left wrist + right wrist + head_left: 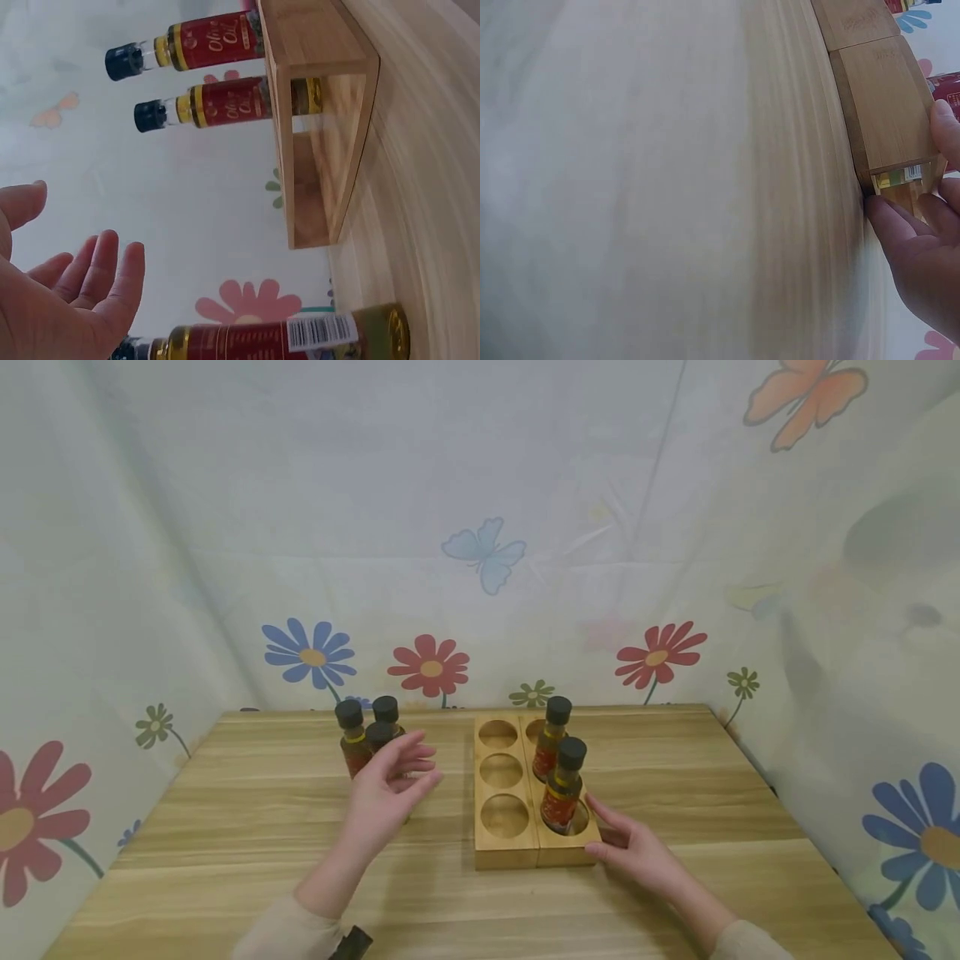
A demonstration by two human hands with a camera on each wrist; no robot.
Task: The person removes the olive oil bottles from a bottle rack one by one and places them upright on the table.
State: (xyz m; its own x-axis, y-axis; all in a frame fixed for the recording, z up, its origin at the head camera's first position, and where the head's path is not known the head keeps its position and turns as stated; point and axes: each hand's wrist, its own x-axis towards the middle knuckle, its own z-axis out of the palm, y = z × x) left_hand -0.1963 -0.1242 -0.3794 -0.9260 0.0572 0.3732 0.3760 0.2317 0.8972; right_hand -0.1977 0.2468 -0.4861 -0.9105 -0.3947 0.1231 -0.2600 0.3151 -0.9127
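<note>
Three dark-capped olive oil bottles (352, 735) (270, 341) stand together on the table's left side. My left hand (386, 789) (71, 300) is in front of them, fingers extended and apart, holding nothing and partly hiding them. A wooden rack (487, 856) (322, 45) (885, 105) with round holes in two columns is right of centre. Two red-labelled bottles (561, 797) (225, 39) stand upright in its right column; the left column's holes are bare. My right hand (645, 860) (922, 247) grips the rack's near right corner between thumb and fingers.
The wood-grain table (262, 860) (667, 187) extends around the rack and bottles. Behind it hangs a pale cloth (375, 527) (187, 187) printed with flowers and butterflies, which also runs along both sides. A small black object (351, 943) shows beside the left sleeve.
</note>
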